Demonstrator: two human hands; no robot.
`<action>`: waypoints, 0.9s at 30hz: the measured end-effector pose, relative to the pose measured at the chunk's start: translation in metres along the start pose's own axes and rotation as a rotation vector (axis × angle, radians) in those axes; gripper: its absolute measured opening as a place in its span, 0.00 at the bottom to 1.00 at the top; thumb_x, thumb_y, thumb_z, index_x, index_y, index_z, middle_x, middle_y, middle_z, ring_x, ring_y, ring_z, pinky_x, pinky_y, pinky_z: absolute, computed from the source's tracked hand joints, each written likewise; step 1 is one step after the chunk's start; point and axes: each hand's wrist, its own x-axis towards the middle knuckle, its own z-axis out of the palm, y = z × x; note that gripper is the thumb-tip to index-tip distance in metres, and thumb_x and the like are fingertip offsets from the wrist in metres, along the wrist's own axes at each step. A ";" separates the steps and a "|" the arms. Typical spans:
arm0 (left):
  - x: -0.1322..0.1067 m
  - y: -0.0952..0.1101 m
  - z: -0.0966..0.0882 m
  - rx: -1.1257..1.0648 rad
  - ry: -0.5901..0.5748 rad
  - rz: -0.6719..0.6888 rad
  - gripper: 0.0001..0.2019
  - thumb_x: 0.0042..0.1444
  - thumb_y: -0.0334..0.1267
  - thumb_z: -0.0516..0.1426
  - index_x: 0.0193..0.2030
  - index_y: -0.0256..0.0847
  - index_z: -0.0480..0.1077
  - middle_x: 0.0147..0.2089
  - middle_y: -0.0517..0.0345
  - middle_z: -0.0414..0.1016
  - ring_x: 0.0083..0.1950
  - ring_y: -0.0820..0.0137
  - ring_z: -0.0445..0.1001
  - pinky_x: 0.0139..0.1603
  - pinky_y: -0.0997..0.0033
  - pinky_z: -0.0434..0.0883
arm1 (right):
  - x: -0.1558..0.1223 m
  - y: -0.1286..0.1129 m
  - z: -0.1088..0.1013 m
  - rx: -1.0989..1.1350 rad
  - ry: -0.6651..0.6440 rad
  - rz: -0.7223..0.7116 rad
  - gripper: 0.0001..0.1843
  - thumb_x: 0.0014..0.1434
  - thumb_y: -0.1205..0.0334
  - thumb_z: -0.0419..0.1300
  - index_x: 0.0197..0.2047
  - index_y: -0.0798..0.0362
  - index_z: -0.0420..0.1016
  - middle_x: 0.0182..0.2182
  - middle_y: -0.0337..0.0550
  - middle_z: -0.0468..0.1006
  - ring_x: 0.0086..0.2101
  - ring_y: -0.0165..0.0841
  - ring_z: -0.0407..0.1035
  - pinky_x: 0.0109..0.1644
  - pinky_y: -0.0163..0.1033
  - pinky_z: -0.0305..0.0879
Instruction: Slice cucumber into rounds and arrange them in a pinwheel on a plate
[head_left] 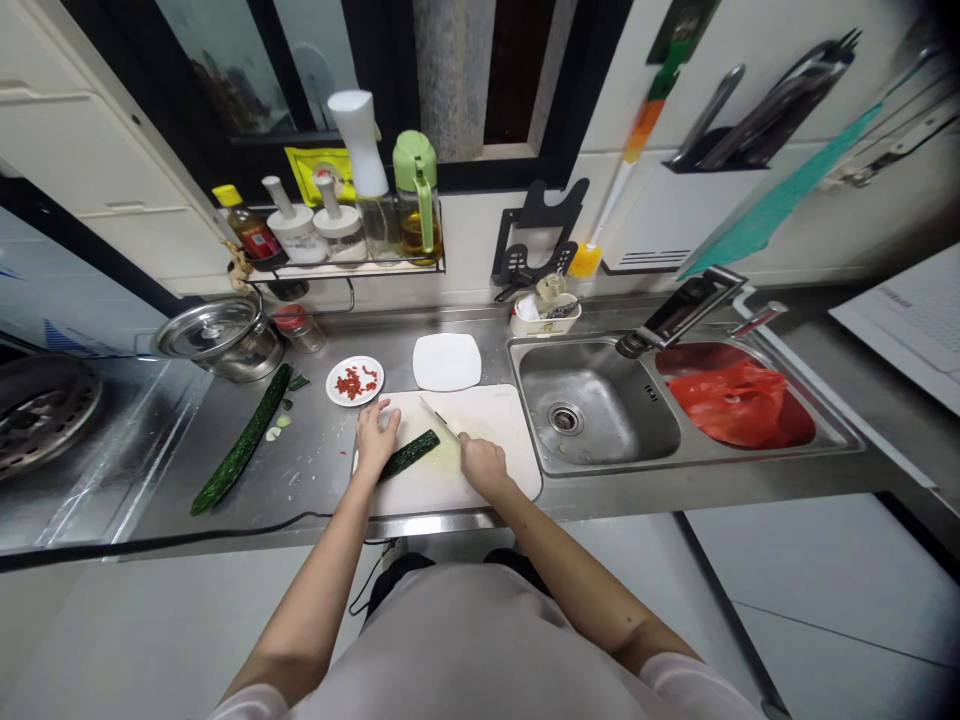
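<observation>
A white cutting board (495,410) lies on the steel counter in front of me. On it rests a short dark green cucumber piece (411,453). My left hand (376,433) presses down on the cucumber's left end, fingers curled over it. My right hand (481,462) is closed round the handle of a knife (438,417), whose blade points up-left and meets the cucumber's right end.
A long whole cucumber (241,442) lies left on the counter beside small cut bits (279,427). A small plate of red chopped pieces (355,381), an empty white plate (447,361), a lidded pot (217,336), a condiment shelf (345,266) and a double sink (600,405) with a red basin (739,405) surround the board.
</observation>
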 end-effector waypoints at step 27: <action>-0.006 0.034 -0.001 0.101 -0.467 0.233 0.17 0.51 0.50 0.61 0.45 0.46 0.77 0.50 0.53 0.76 0.54 0.60 0.70 0.62 0.56 0.60 | -0.015 0.021 0.001 -0.129 0.217 -0.125 0.25 0.64 0.68 0.49 0.64 0.51 0.62 0.41 0.52 0.75 0.43 0.39 0.66 0.48 0.42 0.55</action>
